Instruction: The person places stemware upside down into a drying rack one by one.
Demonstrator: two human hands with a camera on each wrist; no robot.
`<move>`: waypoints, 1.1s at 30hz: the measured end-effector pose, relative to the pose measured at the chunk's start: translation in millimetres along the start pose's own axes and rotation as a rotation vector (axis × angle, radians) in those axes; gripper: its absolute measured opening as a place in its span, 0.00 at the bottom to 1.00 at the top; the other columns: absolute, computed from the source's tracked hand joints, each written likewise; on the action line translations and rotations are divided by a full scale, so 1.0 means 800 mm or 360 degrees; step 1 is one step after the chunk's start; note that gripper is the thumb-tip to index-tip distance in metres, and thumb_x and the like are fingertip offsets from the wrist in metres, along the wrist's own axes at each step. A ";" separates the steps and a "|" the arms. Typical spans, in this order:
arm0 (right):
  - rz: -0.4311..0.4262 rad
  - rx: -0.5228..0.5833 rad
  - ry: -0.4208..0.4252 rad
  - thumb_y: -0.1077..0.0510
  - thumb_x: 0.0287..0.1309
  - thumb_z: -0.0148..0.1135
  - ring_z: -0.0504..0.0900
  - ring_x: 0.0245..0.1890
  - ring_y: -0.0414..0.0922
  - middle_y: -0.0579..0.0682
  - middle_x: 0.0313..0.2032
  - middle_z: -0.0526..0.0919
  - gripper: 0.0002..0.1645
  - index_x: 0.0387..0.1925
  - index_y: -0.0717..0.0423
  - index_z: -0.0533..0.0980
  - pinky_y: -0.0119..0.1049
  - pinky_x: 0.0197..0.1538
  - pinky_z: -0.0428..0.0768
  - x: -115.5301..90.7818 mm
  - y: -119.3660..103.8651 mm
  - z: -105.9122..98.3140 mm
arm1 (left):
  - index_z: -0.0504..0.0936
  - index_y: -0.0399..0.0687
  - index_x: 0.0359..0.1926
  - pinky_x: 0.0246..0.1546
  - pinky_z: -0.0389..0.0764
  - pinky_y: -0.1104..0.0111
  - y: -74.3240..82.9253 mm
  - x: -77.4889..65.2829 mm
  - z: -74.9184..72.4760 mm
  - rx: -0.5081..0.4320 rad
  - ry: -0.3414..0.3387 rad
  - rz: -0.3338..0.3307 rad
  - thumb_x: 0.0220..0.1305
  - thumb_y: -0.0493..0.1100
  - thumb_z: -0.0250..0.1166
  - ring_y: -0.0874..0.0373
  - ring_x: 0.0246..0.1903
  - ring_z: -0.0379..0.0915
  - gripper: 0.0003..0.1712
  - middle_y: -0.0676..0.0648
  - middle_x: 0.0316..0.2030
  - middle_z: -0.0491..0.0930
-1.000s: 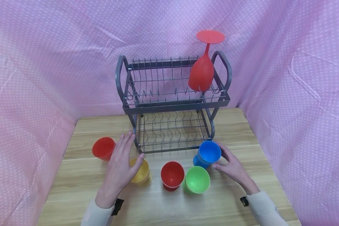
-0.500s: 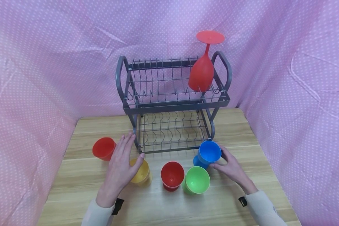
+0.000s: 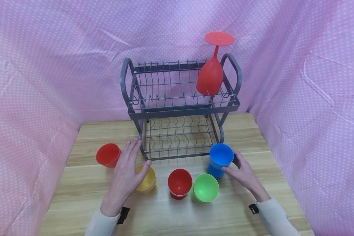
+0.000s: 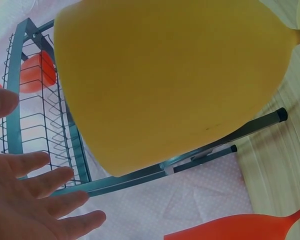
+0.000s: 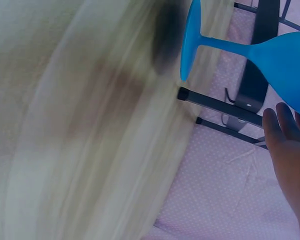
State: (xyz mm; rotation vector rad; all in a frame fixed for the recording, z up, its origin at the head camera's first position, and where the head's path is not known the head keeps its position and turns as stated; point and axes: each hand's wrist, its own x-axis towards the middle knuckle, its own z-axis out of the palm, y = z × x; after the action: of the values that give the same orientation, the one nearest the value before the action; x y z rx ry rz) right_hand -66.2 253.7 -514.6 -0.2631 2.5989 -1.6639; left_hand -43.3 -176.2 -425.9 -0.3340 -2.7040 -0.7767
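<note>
My right hand (image 3: 244, 174) grips the bowl of a blue plastic goblet (image 3: 221, 156), thumb on its near side. In the right wrist view the goblet's round foot (image 5: 191, 42) hangs clear of the wooden table, a dark shadow beside it. My left hand (image 3: 124, 178) hovers with fingers straight and spread, holding nothing, between a red goblet (image 3: 107, 155) and a yellow goblet (image 3: 148, 182). In the left wrist view the yellow bowl (image 4: 170, 85) fills much of the picture, apart from the fingers. Another red goblet (image 3: 180, 183) and a green goblet (image 3: 206, 188) stand upright at the front.
A dark two-tier dish rack (image 3: 183, 113) stands at the back of the wooden table (image 3: 177, 219). Upside down on the right of its upper tier rests a large red goblet (image 3: 210, 77). Pink dotted cloth (image 3: 76, 65) hangs behind and at both sides.
The right hand has closed round the blue goblet, whose bowl has moved slightly right and become more upright. The left hand has stayed in place.
</note>
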 end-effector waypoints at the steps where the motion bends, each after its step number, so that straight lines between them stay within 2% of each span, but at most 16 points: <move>1: -0.0012 0.0011 0.0009 0.61 0.61 0.73 0.71 0.68 0.66 0.65 0.69 0.70 0.45 0.74 0.63 0.61 0.37 0.69 0.72 0.000 -0.002 -0.001 | 0.65 0.41 0.76 0.71 0.62 0.40 0.001 0.000 0.000 0.0003 0.0001 0.0001 0.65 0.53 0.67 0.39 0.77 0.53 0.44 0.41 0.77 0.61; 4: -0.0054 0.0037 0.0043 0.64 0.60 0.73 0.70 0.68 0.66 0.65 0.69 0.70 0.45 0.74 0.65 0.61 0.20 0.64 0.67 0.001 -0.010 -0.004 | 0.65 0.41 0.76 0.71 0.63 0.40 0.003 0.000 -0.001 0.0005 -0.0001 0.0005 0.65 0.53 0.67 0.39 0.77 0.53 0.44 0.42 0.78 0.61; 7: -0.0081 0.0038 0.0079 0.65 0.59 0.73 0.70 0.69 0.67 0.65 0.69 0.70 0.46 0.74 0.65 0.61 0.17 0.62 0.65 0.001 -0.019 -0.007 | 0.65 0.42 0.77 0.70 0.64 0.39 0.006 0.001 -0.001 -0.0001 -0.0005 0.0002 0.65 0.53 0.68 0.39 0.77 0.53 0.44 0.42 0.78 0.60; 13: -0.0137 0.0008 0.0159 0.67 0.57 0.73 0.69 0.68 0.66 0.63 0.69 0.71 0.48 0.75 0.62 0.61 0.18 0.63 0.65 0.002 -0.041 -0.014 | 0.64 0.43 0.77 0.69 0.66 0.39 0.010 0.001 -0.001 -0.0023 0.0012 0.0014 0.65 0.53 0.68 0.39 0.76 0.54 0.44 0.44 0.78 0.60; 14: -0.0160 0.0010 0.0174 0.68 0.57 0.74 0.71 0.69 0.60 0.62 0.68 0.71 0.48 0.76 0.61 0.61 0.18 0.64 0.65 0.003 -0.045 -0.015 | 0.64 0.43 0.77 0.69 0.66 0.39 0.011 0.002 -0.001 -0.0025 0.0015 0.0015 0.64 0.53 0.68 0.39 0.76 0.54 0.45 0.44 0.78 0.60; 17: -0.0247 0.0039 0.0209 0.71 0.53 0.74 0.73 0.67 0.45 0.51 0.67 0.74 0.49 0.75 0.60 0.64 0.20 0.65 0.66 0.005 -0.054 -0.017 | 0.64 0.43 0.77 0.69 0.67 0.39 0.013 0.002 -0.001 -0.0035 0.0029 0.0026 0.64 0.52 0.68 0.40 0.76 0.55 0.45 0.44 0.78 0.60; 20: -0.0336 0.0079 0.0220 0.74 0.50 0.74 0.73 0.64 0.34 0.45 0.65 0.75 0.50 0.74 0.59 0.65 0.23 0.67 0.67 0.007 -0.062 -0.017 | 0.65 0.44 0.77 0.68 0.68 0.40 0.014 0.002 -0.002 -0.0045 0.0042 0.0030 0.64 0.52 0.69 0.41 0.76 0.56 0.44 0.44 0.78 0.61; 21: -0.0359 0.0088 0.0220 0.75 0.49 0.73 0.73 0.64 0.35 0.43 0.64 0.75 0.50 0.74 0.58 0.66 0.24 0.67 0.67 0.007 -0.065 -0.017 | 0.65 0.44 0.77 0.68 0.69 0.40 0.015 0.002 -0.002 -0.0050 0.0045 0.0031 0.64 0.52 0.69 0.41 0.76 0.56 0.44 0.44 0.78 0.61; 25: -0.0402 0.0055 0.0207 0.74 0.49 0.74 0.73 0.64 0.37 0.48 0.64 0.75 0.50 0.74 0.57 0.67 0.25 0.67 0.68 0.009 -0.078 -0.015 | 0.64 0.46 0.78 0.66 0.71 0.39 0.018 0.003 -0.004 -0.0090 0.0027 0.0005 0.64 0.52 0.69 0.42 0.76 0.56 0.45 0.43 0.78 0.61; 33: -0.0497 -0.0020 0.0203 0.73 0.44 0.78 0.73 0.65 0.38 0.53 0.65 0.73 0.53 0.73 0.54 0.69 0.26 0.67 0.69 0.017 -0.115 -0.008 | 0.61 0.52 0.80 0.64 0.71 0.36 0.029 0.002 -0.004 -0.0301 -0.0086 -0.0134 0.66 0.55 0.68 0.44 0.77 0.54 0.46 0.47 0.79 0.58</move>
State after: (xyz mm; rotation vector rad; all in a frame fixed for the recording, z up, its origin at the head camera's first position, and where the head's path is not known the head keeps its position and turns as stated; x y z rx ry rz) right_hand -69.4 219.6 -428.2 -0.6121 2.7798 -1.8097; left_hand -37.3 -158.5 -411.6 -0.2892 -2.7153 -1.0660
